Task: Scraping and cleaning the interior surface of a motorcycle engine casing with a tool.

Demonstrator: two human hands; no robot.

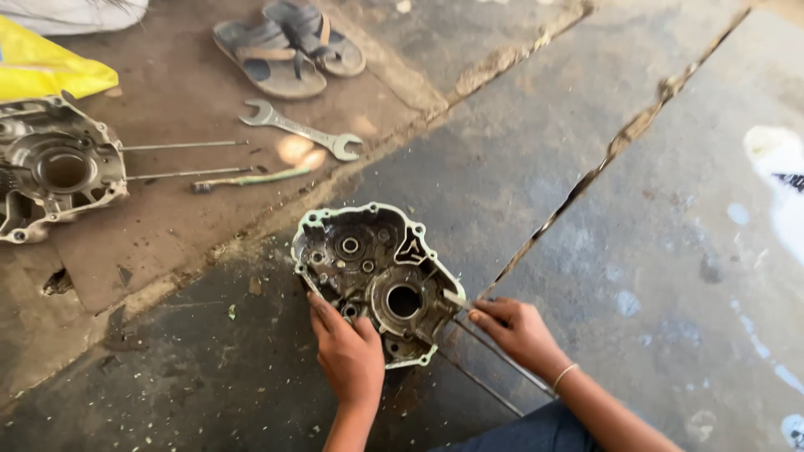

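A grimy metal engine crankcase half (374,272) lies open side up on the concrete floor, its rim edged with pale green gasket residue. My left hand (347,351) rests on its near left edge, fingers gripping the rim. My right hand (517,328) is at the case's right edge and pinches a small pale tool (455,299) whose tip touches the rim. Two long thin studs (494,372) run from the case toward me, under my right wrist.
A second crankcase half (54,167) with two long studs lies at far left. An open-ended spanner (301,131) and a greenish-handled tool (251,178) lie beyond the case. A pair of sandals (289,48) and a yellow bag (46,67) sit at the back.
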